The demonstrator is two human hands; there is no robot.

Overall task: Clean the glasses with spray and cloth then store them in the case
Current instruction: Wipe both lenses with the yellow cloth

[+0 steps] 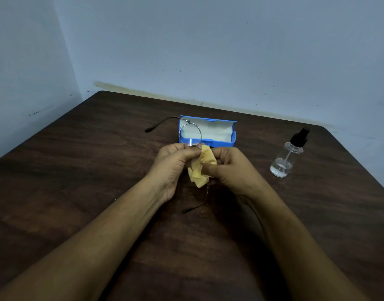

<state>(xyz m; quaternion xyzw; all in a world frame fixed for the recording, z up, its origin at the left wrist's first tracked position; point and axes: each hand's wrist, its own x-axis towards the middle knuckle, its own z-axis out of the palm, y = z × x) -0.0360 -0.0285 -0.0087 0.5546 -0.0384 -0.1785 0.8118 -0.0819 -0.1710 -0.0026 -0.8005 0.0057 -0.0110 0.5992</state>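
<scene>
Two bare forearms (pixel 112 231) — bare hands (pixel 172 168)

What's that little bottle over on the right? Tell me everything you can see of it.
The spray bottle is small and clear, glass or plastic, with a black pump head and a thin tube running down inside. A little clear liquid lies at the bottom. It stands on its base on the dark wooden table, right of the open blue case. Only the table touches it.

Case (pixel 208 135) behind hands, bottle (pixel 283 159) right.
</scene>
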